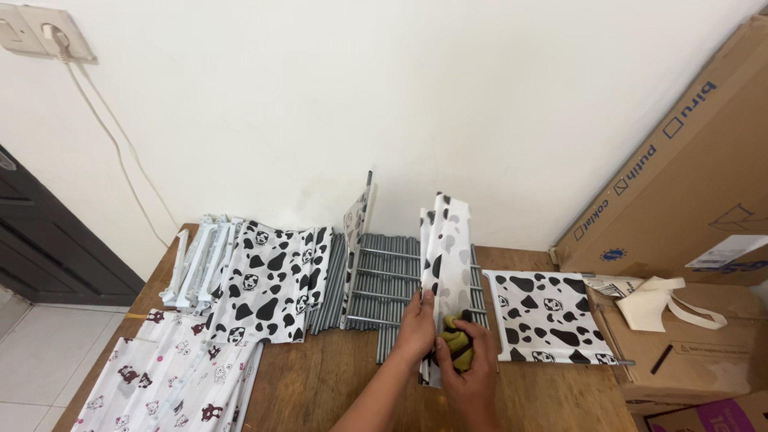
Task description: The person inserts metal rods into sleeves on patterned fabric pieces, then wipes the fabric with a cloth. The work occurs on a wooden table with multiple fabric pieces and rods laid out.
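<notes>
A panel of white fabric with black cow spots (445, 256) stands on edge on the wooden table (336, 384). My left hand (416, 328) rests flat against its left side near the bottom. My right hand (466, 370) holds an olive-green cloth (456, 340) bunched against the same panel's lower edge. Grey metal rods (384, 280) lie in a row under and behind the panel. A second spotted panel (549, 318) lies flat to the right, stretched between thin rods.
Folded cow-spotted fabric (272, 284) and white plastic connectors (200, 260) lie at the left, with bear-patterned white fabric (172, 380) in front. Another panel (358, 240) stands upright behind. Cardboard boxes (688, 184) with a cream bag (656, 302) crowd the right. A wall socket and cable (56, 36) hang at upper left.
</notes>
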